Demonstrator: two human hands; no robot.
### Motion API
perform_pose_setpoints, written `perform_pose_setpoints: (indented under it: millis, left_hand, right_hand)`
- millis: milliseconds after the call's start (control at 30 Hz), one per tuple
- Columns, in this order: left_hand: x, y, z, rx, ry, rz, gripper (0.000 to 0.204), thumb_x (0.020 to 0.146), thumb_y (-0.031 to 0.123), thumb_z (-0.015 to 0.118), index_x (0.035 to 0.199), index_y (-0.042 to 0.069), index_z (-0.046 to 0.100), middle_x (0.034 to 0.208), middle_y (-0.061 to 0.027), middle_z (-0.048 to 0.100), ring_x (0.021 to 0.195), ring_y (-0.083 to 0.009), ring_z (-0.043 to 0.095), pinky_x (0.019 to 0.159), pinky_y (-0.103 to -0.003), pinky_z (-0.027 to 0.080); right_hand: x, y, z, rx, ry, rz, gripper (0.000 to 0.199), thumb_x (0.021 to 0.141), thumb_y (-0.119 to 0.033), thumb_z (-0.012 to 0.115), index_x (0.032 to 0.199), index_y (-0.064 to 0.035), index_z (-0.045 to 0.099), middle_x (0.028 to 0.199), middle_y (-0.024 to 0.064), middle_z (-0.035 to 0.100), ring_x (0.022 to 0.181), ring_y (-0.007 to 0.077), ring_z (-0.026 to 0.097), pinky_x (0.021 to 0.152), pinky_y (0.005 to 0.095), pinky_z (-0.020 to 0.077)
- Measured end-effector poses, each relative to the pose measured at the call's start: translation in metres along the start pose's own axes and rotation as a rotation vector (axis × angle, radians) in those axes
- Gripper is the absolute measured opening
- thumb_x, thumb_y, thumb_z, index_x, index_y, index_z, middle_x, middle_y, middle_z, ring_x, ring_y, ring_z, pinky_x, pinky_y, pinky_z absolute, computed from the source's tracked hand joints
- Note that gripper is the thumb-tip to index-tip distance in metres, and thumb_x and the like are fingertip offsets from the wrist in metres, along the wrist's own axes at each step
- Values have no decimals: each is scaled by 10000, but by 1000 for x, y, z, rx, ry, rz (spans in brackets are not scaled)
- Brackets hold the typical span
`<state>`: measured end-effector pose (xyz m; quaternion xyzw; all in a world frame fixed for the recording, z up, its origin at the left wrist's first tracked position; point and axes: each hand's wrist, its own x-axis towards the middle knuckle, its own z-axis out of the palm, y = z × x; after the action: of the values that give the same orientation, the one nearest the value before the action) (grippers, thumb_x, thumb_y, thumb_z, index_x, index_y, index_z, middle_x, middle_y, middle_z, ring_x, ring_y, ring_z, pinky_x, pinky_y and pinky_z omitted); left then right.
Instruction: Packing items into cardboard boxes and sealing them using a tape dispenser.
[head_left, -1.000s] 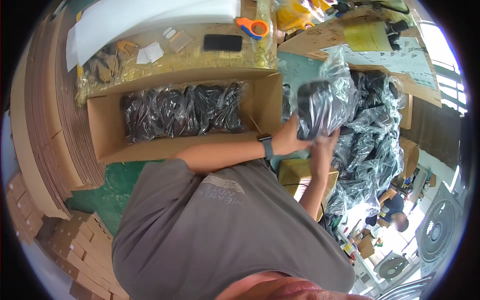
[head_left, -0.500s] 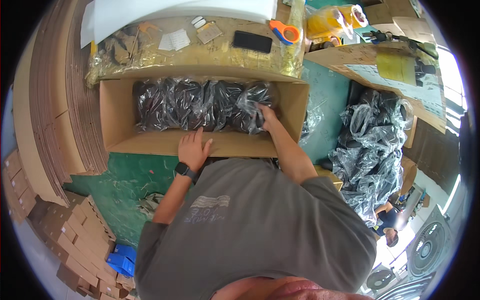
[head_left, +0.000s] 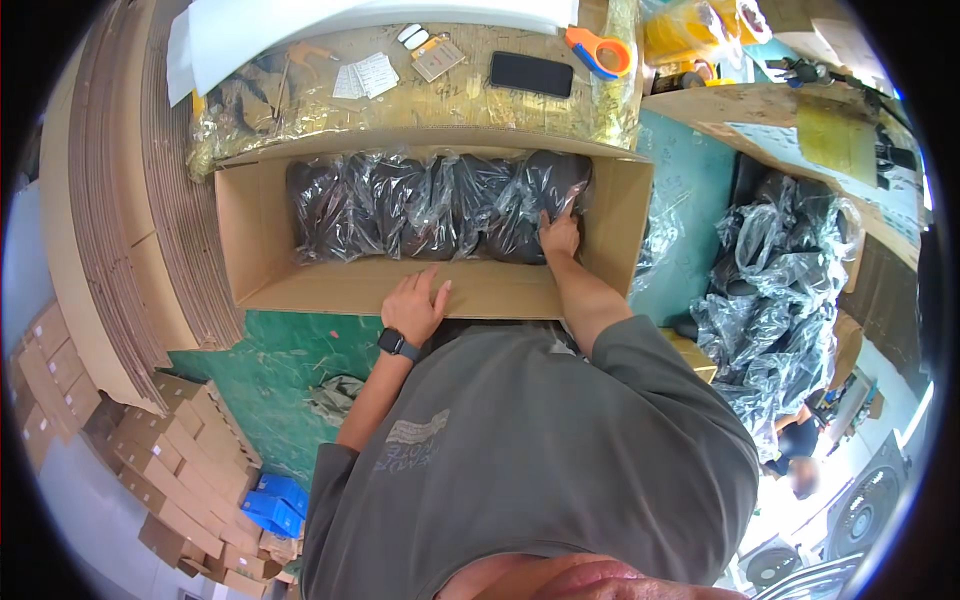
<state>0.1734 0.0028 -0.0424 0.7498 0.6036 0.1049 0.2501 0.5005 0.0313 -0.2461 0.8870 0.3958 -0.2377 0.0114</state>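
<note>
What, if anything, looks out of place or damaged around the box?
A crumpled greyish bundle lies loose on the green floor at the person's left; what it is, I can't tell. The open carton shows no obvious damage.

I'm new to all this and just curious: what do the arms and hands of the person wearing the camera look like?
The left hand and right hand are ungloved. A watch with a dark, rectangular face and a grey band circles the left wrist; the right wrist shows nothing worn. The sleeves are short and dark grey. No cables show on either arm.
</note>
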Motion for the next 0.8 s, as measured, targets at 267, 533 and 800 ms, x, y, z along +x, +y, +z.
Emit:
perform_pose_setpoints:
  millis: [267,533,800]
  left_hand:
    - [-19,1,5,28,-151,-72,352,957,356,676,1184,87,700,956,-129,740,865,-334,714,724,-450,580]
    - [1,-7,-3,-71,-111,-18,319,953,345,694,1145,92,708,967,-116,740,871,-323,712,720,-444,579]
    - [67,12,-45,-240,-172,139,247,946,298,729,1071,86,751,1010,-114,764,905,-318,734,751,-419,584]
  right_hand:
    - [-49,-8,-44,-15,43,-16,970,870,-251,760,1661,-306,201,1227,248,601,1002,463,680,878,555,552]
    - [3,10,30,119,-48,1,1067,877,-223,775,1670,-347,72,1425,298,500,1124,489,643,939,550,544]
    - [32,36,30,-72,-321,-42,1091,920,-285,714,1652,-94,-72,1405,302,564,1165,478,644,986,513,533]
